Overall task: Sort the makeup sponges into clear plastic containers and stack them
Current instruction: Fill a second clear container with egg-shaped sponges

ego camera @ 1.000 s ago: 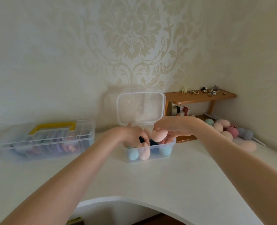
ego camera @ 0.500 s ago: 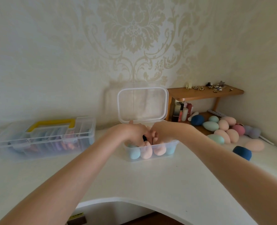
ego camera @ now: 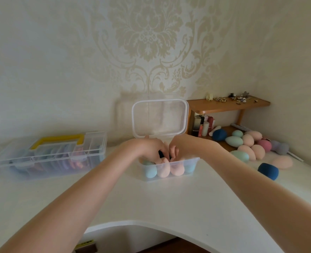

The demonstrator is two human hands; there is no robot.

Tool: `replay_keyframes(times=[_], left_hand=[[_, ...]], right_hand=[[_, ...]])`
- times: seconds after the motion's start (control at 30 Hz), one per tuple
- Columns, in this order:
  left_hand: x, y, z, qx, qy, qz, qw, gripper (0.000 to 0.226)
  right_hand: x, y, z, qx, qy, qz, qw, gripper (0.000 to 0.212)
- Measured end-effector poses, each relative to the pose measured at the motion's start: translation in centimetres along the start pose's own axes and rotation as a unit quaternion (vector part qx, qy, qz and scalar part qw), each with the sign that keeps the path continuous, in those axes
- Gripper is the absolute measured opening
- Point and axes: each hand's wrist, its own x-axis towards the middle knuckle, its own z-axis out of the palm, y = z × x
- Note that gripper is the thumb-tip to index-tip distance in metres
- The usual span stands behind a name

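The white surface (ego camera: 169,201) carries a large clear organiser with a yellow handle (ego camera: 48,154) at its left edge, its compartments holding flat pastel pieces too blurred to identify. At the centre stands a small clear container (ego camera: 169,169), lid (ego camera: 160,118) upright, holding egg-shaped sponges in blue and peach along its front wall. Loose sponges (ego camera: 249,145), peach, mint, pink, grey and navy, lie toward the right rear corner. The left hand (ego camera: 151,150) and right hand (ego camera: 176,147) reach into the container, fingers curled together; what they grip cannot be told.

No legible text anywhere.
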Motion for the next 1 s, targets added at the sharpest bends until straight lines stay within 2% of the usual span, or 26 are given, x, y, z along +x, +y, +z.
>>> replay_keyframes(times=[0.07,0.13,0.23,0.3,0.33,0.4,0.47,0.57,0.63,0.67,0.73,0.8,0.9,0.93,1.0], left_hand=[[-0.3,-0.2,-0.6,-0.029,-0.021,0.002,0.999,0.029],[-0.4,-0.3,-1.2,-0.080,0.005,-0.006,0.997,0.032],[0.0,0.2,-1.6,-0.174,0.078,0.007,0.982,0.018],[0.3,0.9,-1.2,-0.209,0.088,0.024,0.974,0.019],[0.5,1.1,-0.9,-0.210,0.084,0.030,0.974,0.021],[1.1,1.5,-0.2,-0.200,0.067,0.039,0.977,0.021],[1.4,1.7,0.3,-0.193,0.057,0.040,0.979,0.018],[1.5,1.8,0.5,-0.193,0.071,0.043,0.978,0.016],[1.3,1.9,0.5,-0.197,0.080,0.042,0.976,0.013],[1.2,1.8,0.5,-0.200,0.083,0.042,0.975,0.011],[1.1,1.6,0.3,-0.204,0.084,0.043,0.974,0.011],[0.9,1.5,0.1,-0.191,0.081,0.045,0.977,0.015],[0.5,1.5,0.1,-0.183,0.060,0.039,0.980,0.020],[0.4,1.5,0.2,-0.178,0.055,0.038,0.982,0.021],[0.4,1.5,0.5,-0.153,0.053,0.036,0.986,0.024]], right_hand=[[-0.5,0.0,-0.4,0.009,0.006,0.000,1.000,0.015],[-1.3,0.7,-1.7,0.039,0.025,0.005,0.999,0.019],[-2.4,3.6,-3.7,0.069,0.159,0.036,0.984,0.003],[-2.8,6.8,-4.0,-0.021,0.214,0.122,0.969,0.010],[-3.0,8.4,-3.6,-0.068,0.200,0.170,0.963,0.011],[-3.9,11.3,-1.5,-0.128,0.117,0.259,0.950,0.021],[-4.1,13.4,1.5,-0.161,0.062,0.300,0.938,0.035],[-3.4,15.8,3.6,-0.214,0.125,0.296,0.922,0.039],[-3.4,15.3,2.8,-0.202,0.132,0.278,0.930,0.038],[-3.5,14.4,1.9,-0.167,0.158,0.257,0.939,0.036],[-4.1,11.8,-0.7,-0.019,0.227,0.178,0.957,0.035],[-5.0,8.2,-3.1,0.151,0.225,0.078,0.959,0.028],[-5.4,4.7,-4.6,0.376,0.093,-0.016,0.922,0.018],[-4.8,4.2,-4.7,0.401,0.032,-0.021,0.915,0.022],[-3.5,3.5,-4.7,0.367,-0.062,-0.003,0.928,0.027]])
